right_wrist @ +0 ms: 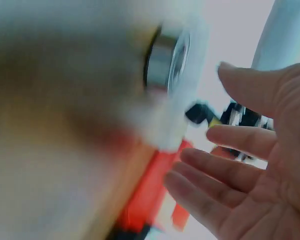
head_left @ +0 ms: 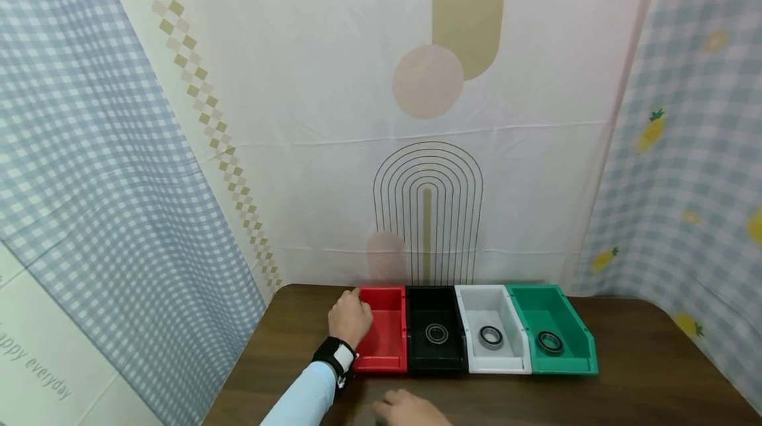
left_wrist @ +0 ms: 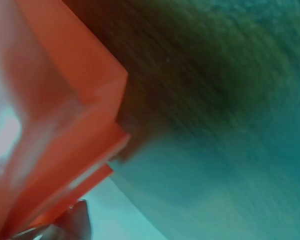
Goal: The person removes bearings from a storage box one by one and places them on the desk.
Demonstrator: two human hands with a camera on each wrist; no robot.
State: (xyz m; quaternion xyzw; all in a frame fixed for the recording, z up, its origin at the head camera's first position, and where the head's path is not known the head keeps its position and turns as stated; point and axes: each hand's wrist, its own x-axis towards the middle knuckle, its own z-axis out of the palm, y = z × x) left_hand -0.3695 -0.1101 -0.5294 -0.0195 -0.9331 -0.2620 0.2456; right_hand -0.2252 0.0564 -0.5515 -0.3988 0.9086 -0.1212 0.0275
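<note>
My left hand (head_left: 348,317) grips the left wall of the red bin (head_left: 383,330), with its fingers at the rim near the back corner. The bin's corner fills the left of the left wrist view, where that hand is hardly visible. At the bottom of the head view, my right hand (head_left: 411,409) is in front of the bins, partly cut off by the frame edge. In the right wrist view its thumb and fingers are spread apart and hold nothing. A shiny metal bearing (right_wrist: 160,62) appears just beyond the fingertips, blurred.
Beside the red bin stand a black bin (head_left: 431,307), a white bin (head_left: 485,310) and a green bin (head_left: 538,310) in a row. They hold bearings: one in black (head_left: 430,335), one in white (head_left: 491,346), one in green (head_left: 549,350). Cloth hangs behind the wooden table (head_left: 649,360).
</note>
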